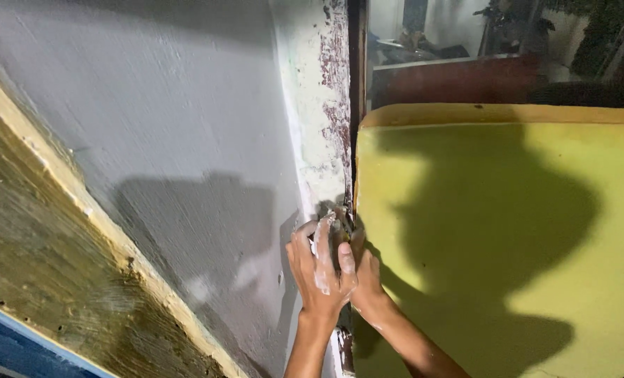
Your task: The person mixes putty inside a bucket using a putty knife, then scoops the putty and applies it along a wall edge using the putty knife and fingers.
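Hands meet at the corner of a wall, seen from a head camera looking down along it. The left hand [320,269], smeared with white paste, lies over the right hand [363,269], and both press into the narrow seam where a grey plastered wall [186,140] ends in a worn corner edge [322,105] with flaking dark red paint. The fingers [324,241] of the left hand are bent and pushed against that edge; whether they clench a tool or a lump of filler cannot be told, since the hands cover each other. The right hand is mostly hidden beneath, so its grip cannot be told either. The white paste [322,276] shows on the left hand's fingers and knuckles, right at the seam. Just to the right of the hands stands a large yellow-green foam slab [508,245], touching or nearly touching the corner, with the person's shadow across it. At the lower left a pale yellow strip [81,203] borders a rough brown surface [32,280]. Judging from this, the work goes best with firm, even pressure into the crack, short strokes along the seam, and care to keep paste off the foam and off the smooth grey plaster beside it.
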